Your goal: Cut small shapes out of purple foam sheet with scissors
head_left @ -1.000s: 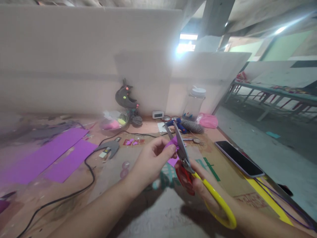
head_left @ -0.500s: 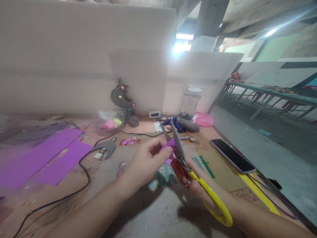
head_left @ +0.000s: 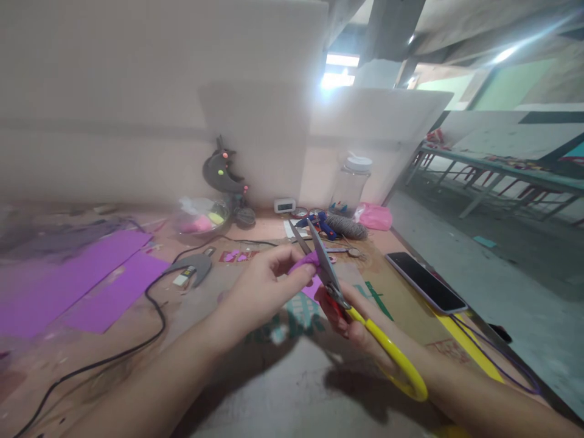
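Observation:
Between its thumb and fingers, my left hand (head_left: 267, 283) pinches a small purple piece (head_left: 303, 263) that looks like craft foam or paper. My right hand (head_left: 351, 322) is wrapped round the handles of a pair of scissors (head_left: 331, 277), one yellow and one partly hidden and red. The scissor blades are parted and point away from me, with the purple piece at their inner side. Just below lies another bit of purple sheet (head_left: 312, 288). Several small purple cut pieces (head_left: 236, 255) rest on the cardboard (head_left: 210, 328) beyond my left hand.
Large purple sheets (head_left: 116, 292) and a black cable (head_left: 159, 316) lie at left. Along the back stand a bowl (head_left: 203, 224), a dark moon-shaped ornament (head_left: 221, 173), a small clock (head_left: 285, 205), a blue glue gun (head_left: 323, 224), grey yarn (head_left: 347, 227) and a jar (head_left: 350, 185). A phone (head_left: 426, 281) lies right.
The view has shifted slightly. Both hands stay close together, and the scissor blades remain parted beside the purple piece, which has turned a little in my left fingers.

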